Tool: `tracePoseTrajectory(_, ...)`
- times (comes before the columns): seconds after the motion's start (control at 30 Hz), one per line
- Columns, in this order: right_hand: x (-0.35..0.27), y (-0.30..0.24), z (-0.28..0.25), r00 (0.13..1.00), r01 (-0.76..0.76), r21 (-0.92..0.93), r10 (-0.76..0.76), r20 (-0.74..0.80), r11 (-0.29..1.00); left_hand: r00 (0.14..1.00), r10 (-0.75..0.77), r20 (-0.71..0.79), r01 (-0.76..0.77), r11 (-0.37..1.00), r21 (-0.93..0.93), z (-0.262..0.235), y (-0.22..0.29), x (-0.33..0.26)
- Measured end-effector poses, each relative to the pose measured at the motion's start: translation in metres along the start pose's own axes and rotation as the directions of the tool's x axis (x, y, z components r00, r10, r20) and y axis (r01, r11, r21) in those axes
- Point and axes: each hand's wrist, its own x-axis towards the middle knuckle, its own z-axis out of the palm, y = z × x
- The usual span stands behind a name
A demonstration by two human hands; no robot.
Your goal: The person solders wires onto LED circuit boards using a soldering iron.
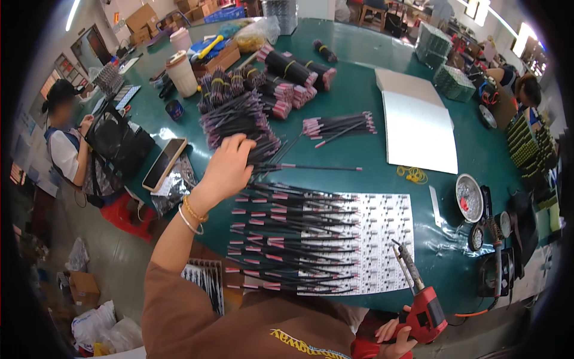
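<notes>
My left hand [226, 164] reaches over the near edge of a heap of thin black wires [236, 119] with pinkish tips. Its fingers are bent and closed on wires there, though the exact grip is partly hidden. One single black wire [323, 168] lies stretched out to the right of that hand. Near the front edge my right hand [396, 340] is wrapped round a red soldering gun [426, 314], its metal tip pointing up and left. Between the hands, rows of black wires [269, 239] lie across a white sheet of printed parts [385, 239].
Tied wire bundles [290, 66] and a small wire stack [341, 127] lie farther back. A phone [164, 164] rests at left, an open notebook [418, 128] at right. Near it are yellow rubber bands [412, 174], a metal bowl [469, 197] and a soldering stand [496, 272]. Another person [63, 134] sits left.
</notes>
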Motion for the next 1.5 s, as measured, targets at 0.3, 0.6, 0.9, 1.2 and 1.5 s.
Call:
tracePoseTrajectory(0.3, 0.018, 0.01, 0.009, 1.0, -0.026, -0.094, 0.026, -0.007, 0.995, 0.978, -0.043, 0.202, -0.036, 0.927, 0.373, 0.039, -0.027, 0.02)
tracePoseTrajectory(0.6, 0.018, 0.006, 0.013, 0.999, 0.01, -0.05, -0.012, -0.034, 0.999, 0.921, -0.264, 0.285, 0.168, 0.932, 0.321, 0.029, -0.022, 0.024)
tracePoseTrajectory(0.9, 0.018, 0.006, 0.011, 1.0, 0.007, -0.028, -0.008, -0.016, 1.0, 0.824, -0.497, -0.273, 0.35, 0.824, -0.446, -0.002, -0.026, 0.027)
tracePoseTrajectory(1.2, 0.019, 0.022, -0.006, 0.995, 0.015, -0.071, -0.022, -0.098, 0.997, 0.652, -0.735, -0.189, 0.17, 0.384, -0.908, 0.012, -0.01, -0.001)
tracePoseTrajectory(1.5, 0.017, 0.012, -0.001, 0.991, 0.056, -0.113, -0.069, -0.115, 0.992, 0.697, -0.655, -0.291, 0.027, 0.43, -0.903, 0.01, 0.007, -0.012)
